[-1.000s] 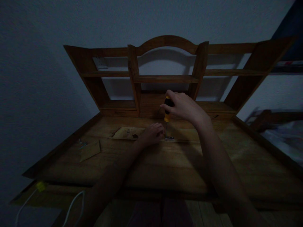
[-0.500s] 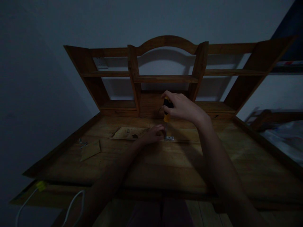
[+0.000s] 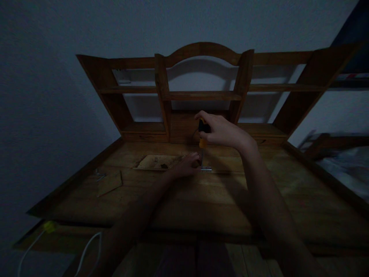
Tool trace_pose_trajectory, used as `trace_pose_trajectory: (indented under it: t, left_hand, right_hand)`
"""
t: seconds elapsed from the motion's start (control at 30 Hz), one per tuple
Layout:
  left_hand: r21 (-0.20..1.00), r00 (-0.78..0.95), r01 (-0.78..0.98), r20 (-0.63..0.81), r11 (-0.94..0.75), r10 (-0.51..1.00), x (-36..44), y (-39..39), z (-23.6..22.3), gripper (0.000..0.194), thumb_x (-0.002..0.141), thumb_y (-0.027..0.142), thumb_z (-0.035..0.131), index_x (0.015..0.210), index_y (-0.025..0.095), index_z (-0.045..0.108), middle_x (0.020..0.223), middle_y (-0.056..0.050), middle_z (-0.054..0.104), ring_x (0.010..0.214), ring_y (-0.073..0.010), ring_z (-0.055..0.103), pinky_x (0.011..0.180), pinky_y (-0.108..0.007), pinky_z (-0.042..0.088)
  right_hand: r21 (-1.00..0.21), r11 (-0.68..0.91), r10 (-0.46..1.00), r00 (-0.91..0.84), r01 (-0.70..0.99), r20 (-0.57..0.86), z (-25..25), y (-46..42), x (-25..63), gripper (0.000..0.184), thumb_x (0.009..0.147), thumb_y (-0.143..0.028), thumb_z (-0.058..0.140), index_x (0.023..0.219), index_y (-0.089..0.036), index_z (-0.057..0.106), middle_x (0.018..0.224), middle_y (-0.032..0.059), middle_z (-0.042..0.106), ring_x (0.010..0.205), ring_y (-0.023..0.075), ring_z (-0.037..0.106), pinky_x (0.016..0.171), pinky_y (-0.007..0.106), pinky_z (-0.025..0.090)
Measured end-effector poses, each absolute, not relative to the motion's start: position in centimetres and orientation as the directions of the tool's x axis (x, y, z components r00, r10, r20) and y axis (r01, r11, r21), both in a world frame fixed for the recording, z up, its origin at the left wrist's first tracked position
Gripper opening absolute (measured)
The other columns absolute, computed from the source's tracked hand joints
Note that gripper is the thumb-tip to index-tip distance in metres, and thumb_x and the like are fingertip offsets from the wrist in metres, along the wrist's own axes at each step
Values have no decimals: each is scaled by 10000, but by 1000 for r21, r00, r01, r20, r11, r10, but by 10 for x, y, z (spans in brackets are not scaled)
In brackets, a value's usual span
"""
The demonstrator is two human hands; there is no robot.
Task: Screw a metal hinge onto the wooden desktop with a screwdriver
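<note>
My right hand (image 3: 221, 129) is wrapped round the yellow and black handle of a screwdriver (image 3: 203, 143), held upright with its shaft pointing down. The tip meets the left end of a small metal hinge (image 3: 206, 169) on the wood. Close beside the shaft is my left hand (image 3: 186, 165), low over a pale wooden board (image 3: 152, 162) with dark, worn patches. Its fingers are bent together near the hinge; what they pinch, if anything, is hidden.
A thin square wooden piece (image 3: 110, 184) and small metal parts (image 3: 100, 177) lie on the desk (image 3: 213, 207) to the left. A wooden shelf unit (image 3: 201, 96) stands along the back. At the front left are a white cable (image 3: 86, 250) and a yellow object (image 3: 49, 227).
Both hands stay nearly in place, with the screwdriver still upright on the hinge. The view has shifted very slightly.
</note>
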State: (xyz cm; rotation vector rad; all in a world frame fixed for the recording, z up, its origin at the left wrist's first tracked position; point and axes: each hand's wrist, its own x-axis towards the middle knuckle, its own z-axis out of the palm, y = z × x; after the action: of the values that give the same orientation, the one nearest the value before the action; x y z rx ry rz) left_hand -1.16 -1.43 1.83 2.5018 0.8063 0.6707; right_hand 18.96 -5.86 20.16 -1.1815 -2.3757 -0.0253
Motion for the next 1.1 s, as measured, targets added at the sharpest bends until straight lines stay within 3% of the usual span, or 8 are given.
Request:
trace_pose_trajectory:
  t: [0.33,0.53,0.67,0.77,0.87,1.1]
  left_hand:
    - [510,718,417,323,-753,616,-11,-16,20,63,926,207,632,985,220,614,1129,-62,651,1121,-245,631,1010,-390,529]
    - [516,725,394,334,-761,602,-11,-16,19,35,970,247,618,979,227,590,1109,-57,636,1108,-241,622,993,-380,527]
    - [468,706,455,330,-758,627,-12,-18,20,239,1013,452,681,1040,231,595,1160,-61,642,1123,-250,630,1003,-394,526]
    - [380,708,514,318,-769,630,-14,-16,18,550,900,655,798,1197,232,608,1267,-91,646,1203,-294,623,1066,-437,511]
    - [274,726,548,313,-791,612,-17,-8,11,797,793,754,846,1332,222,597,1322,-119,644,1272,-336,609,1121,-471,485]
    - [190,742,569,301,-800,599,-24,3,-2,742,872,766,763,1367,228,642,1351,-113,685,1273,-327,646,1112,-451,503]
  right_hand:
    - [-131,539,778,-433,832,455,197,-53,193,430,999,-372,707,1381,-203,609,1176,145,769,1108,341,728,941,437,550]
    - [-81,450,811,-369,890,454,201,-59,190,426,1015,-450,629,1358,-198,649,1114,169,793,1025,385,758,902,488,567]
    - [-134,473,816,-376,871,438,206,-63,192,485,979,-362,608,1423,-174,648,1232,186,783,1118,391,746,963,492,559]
    - [-178,549,792,-439,817,425,208,-64,194,524,951,-280,614,1458,-153,638,1276,178,775,1145,357,735,985,446,546]
    - [-206,590,775,-476,781,416,210,-66,195,506,948,-239,624,1450,-175,641,1266,141,784,1107,313,735,960,403,540]
    - [-219,607,763,-483,764,430,208,-64,194,406,1015,-320,661,1397,-185,665,1225,121,788,1057,281,728,932,373,520]
